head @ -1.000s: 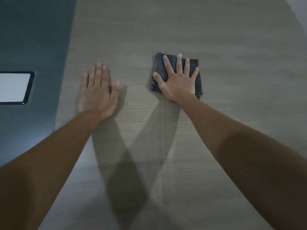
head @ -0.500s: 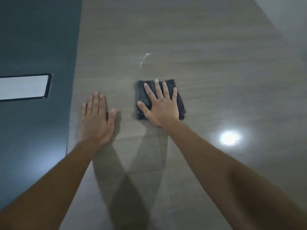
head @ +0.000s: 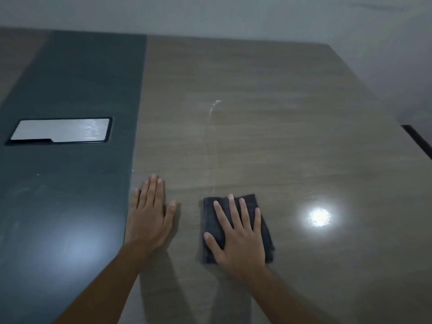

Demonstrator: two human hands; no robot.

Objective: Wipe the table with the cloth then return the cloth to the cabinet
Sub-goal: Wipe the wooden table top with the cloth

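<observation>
Right hand (head: 240, 237) lay flat, fingers spread straight, pressing a folded dark grey cloth (head: 210, 220) onto the wooden table (head: 280, 141), lower centre of frame. Left hand (head: 149, 218) rested palm-down, fingers straight and together, on bare wood just left of the cloth, grasping nothing. A dark panel (head: 70, 195) with a pale rectangular plate (head: 60, 130) filled the left side. A light reflection (head: 319, 217) glared right of the cloth.
</observation>
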